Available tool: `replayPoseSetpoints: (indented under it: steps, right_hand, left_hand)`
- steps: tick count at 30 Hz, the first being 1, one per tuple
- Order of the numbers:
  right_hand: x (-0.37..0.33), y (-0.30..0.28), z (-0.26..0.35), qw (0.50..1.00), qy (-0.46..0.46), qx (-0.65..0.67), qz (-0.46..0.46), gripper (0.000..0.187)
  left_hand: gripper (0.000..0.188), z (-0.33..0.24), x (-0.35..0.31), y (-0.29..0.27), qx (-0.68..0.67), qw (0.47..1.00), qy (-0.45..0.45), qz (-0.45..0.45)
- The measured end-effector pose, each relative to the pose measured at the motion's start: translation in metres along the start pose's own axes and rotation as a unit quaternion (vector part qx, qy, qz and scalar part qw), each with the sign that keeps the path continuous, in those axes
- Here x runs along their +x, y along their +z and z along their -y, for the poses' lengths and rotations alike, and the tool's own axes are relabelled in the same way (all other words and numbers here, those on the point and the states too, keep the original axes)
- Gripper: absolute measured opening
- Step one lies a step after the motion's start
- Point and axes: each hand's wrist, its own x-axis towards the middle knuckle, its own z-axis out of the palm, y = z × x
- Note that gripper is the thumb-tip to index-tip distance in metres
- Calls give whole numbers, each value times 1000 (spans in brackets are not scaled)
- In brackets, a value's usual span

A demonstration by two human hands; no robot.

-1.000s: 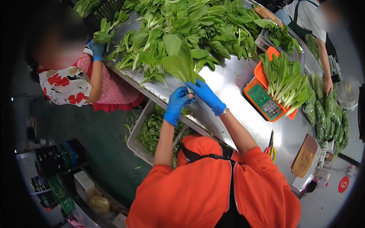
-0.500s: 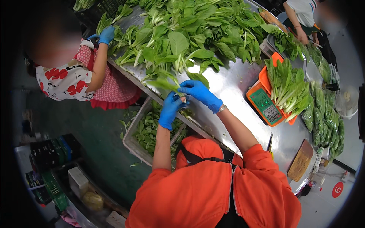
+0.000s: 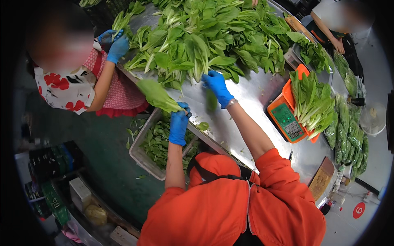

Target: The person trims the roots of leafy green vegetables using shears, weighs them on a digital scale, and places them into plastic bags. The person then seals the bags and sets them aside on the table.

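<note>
My left hand, in a blue glove, is closed around the stem end of a leafy green. Its broad leaves point up and left, over the table's edge. In a matching glove, my right hand reaches to the near side of a large heap of leafy greens. Its fingers are bent together at the pale stem of one plant there. Just below that hand a blurred green leaf shows against the metal table.
Under the table's edge stands a grey crate of loose leaves. On the right are an orange scale bearing greens, bagged greens and a wooden block. A co-worker's gloved hands hold greens at left; another person is at far right.
My hands have moved apart. The left has drawn back slightly left and down with its leafy green; the right has gone up to the heap. The co-worker at left now holds greens in both hands.
</note>
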Motion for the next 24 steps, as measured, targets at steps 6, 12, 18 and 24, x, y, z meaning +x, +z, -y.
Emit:
replayPoseSetpoints:
  steps: [6,12,18,24]
  right_hand:
    - [-45,-22,25,982,44,171,60,21]
    - [-76,-11,27,997,0,58,50,20]
    - [-97,9,19,931,-135,-329,84,32]
    - [-36,9,27,966,-46,-249,-58,45]
  left_hand:
    - [17,-3,8,40,62,998,-4,-14]
    - [34,-2,13,76,196,979,15,-57]
    - [36,4,17,72,156,985,64,-30]
    - [27,-17,9,45,22,995,45,-86]
